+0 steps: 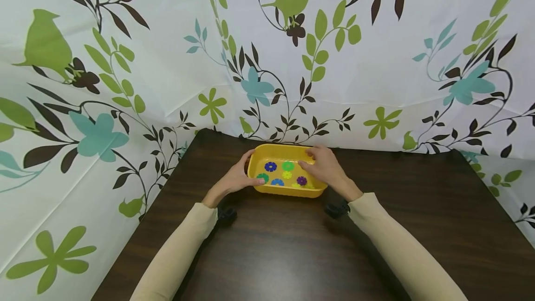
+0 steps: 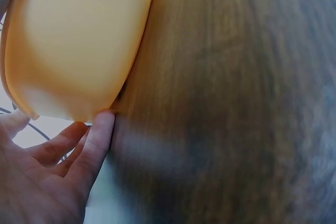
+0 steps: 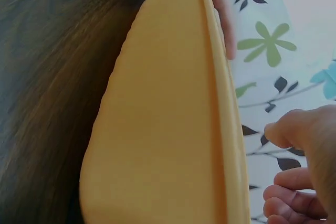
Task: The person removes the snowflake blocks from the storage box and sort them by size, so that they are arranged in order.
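Note:
A yellow plastic basin (image 1: 290, 191) sits toward the back of the dark table. Inside lie several flower-shaped plastic discs, among them a dark blue disc (image 1: 270, 166), a light green disc (image 1: 288, 166), a yellow disc (image 1: 286, 175) and a purple disc (image 1: 302, 180). My left hand (image 1: 234, 178) grips the basin's left end, thumb at the front rim and fingers against its outer side. Over the right part of the basin hovers my right hand (image 1: 330, 167), its fingers loosely bent. In the right wrist view, nothing shows in the right hand (image 3: 310, 156); the basin's wall hides the discs.
The brown wooden table (image 1: 276, 250) extends in front of the basin and to both sides. Behind and to the left hangs a white cloth (image 1: 159, 68) printed with birds, leaves and flowers. Dark wrist devices show beneath both wrists.

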{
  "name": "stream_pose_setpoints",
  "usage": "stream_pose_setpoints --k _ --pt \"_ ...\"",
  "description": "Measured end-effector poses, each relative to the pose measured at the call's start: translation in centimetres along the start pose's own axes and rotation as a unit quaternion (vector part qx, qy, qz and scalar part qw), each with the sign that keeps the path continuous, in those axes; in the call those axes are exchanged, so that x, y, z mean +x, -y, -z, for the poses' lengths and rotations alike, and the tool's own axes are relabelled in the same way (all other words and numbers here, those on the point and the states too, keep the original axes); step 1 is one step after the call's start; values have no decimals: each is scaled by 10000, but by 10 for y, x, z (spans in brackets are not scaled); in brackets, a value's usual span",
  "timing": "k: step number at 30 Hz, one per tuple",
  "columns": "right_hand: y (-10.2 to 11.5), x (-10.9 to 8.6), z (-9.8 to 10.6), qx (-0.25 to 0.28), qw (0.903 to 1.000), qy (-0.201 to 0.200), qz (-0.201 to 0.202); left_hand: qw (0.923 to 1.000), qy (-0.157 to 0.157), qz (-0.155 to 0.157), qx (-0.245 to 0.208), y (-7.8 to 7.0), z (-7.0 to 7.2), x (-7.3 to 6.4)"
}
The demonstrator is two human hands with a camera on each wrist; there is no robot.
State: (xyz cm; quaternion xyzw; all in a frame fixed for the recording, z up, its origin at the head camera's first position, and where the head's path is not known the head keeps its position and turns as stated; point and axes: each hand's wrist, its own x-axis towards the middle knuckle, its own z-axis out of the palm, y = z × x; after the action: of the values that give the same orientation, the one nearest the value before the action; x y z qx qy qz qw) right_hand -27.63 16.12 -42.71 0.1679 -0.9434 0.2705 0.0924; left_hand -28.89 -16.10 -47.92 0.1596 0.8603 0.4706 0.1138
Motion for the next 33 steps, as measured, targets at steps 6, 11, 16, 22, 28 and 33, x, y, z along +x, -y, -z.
stream_pose_setpoints --k 6,11,16,22,28,33 --pt "16 17 -12 -200 9976 628 -232 10000 32 -35 -70 0 -1 3" --pt "20 28 -22 -167 9951 935 -272 9999 49 -67 -122 -2 -2 5" --pt "21 36 -31 29 9873 1407 -737 9998 75 -29 -172 -3 -2 5" --pt "23 42 -41 -32 9778 1764 -1132 9998 75 30 -190 -2 -2 4" --pt "24 45 -51 -227 9764 1862 -1072 9998 61 22 -180 -1 -1 2" --pt "27 47 -59 -380 9787 1741 -1018 9998 69 34 -180 0 0 1"
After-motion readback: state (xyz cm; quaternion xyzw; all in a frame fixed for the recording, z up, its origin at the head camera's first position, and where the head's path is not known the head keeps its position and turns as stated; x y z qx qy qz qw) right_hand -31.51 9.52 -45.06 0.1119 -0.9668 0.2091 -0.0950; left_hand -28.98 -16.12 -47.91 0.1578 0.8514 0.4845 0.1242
